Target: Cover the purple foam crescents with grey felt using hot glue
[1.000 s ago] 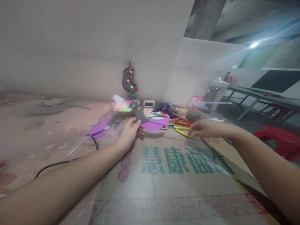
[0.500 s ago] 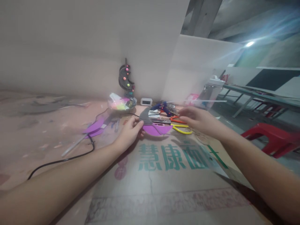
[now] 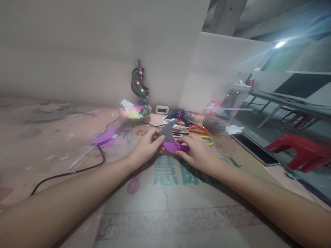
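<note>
A purple crescent-shaped sheet (image 3: 170, 147), partly wrapped in grey yarn (image 3: 168, 131), is held above the printed cardboard. My left hand (image 3: 148, 144) pinches its left side, thumb in front, where the yarn winding begins. The right end lies between the thumb and fingers of my right hand (image 3: 198, 151); whether a yarn strand is in those fingers too, I cannot tell. Just behind are orange-handled scissors (image 3: 198, 129), a yellow handle (image 3: 208, 140) partly hidden by my right hand, and a blue glue gun (image 3: 181, 116). A grey yarn ball (image 3: 214, 124) lies to their right.
A decorated dark crescent (image 3: 138, 82) stands at the wall above a clear bowl (image 3: 134, 115). Purple pieces (image 3: 106, 137) and a black cable (image 3: 69, 176) lie left. A white clock (image 3: 162, 110) is at the back; a phone (image 3: 256, 148) and bottle (image 3: 234, 100) are right.
My right hand has come in from the right, near the scissors, to the purple crescent's right end. The wrapped crescent has shifted slightly right in my left hand. The yarn ball and phone now show.
</note>
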A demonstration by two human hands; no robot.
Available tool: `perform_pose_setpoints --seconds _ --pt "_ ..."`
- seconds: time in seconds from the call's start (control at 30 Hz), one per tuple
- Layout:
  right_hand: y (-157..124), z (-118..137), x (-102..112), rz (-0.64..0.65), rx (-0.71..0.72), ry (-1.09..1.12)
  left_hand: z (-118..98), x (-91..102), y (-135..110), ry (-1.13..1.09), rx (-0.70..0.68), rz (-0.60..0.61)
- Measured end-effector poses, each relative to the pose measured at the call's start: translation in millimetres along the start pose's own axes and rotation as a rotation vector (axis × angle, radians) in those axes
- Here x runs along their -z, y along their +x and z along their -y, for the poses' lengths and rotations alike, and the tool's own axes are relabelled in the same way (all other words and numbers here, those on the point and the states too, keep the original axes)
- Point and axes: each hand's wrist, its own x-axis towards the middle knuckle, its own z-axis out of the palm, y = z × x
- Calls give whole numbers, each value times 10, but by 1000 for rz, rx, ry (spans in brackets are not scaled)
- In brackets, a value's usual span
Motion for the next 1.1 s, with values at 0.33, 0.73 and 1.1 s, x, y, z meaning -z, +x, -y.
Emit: perform_pose_setpoints --seconds 0.33,0.73,1.1 --pt "89 -136 97 124 -310 577 64 5 18 12 -13 46" --pt "126 -586 134 491 -493 1095 22 29 43 -86 91 55" --pt "147 -624 42 102 -211 195 -15 25 32 -45 170 149"
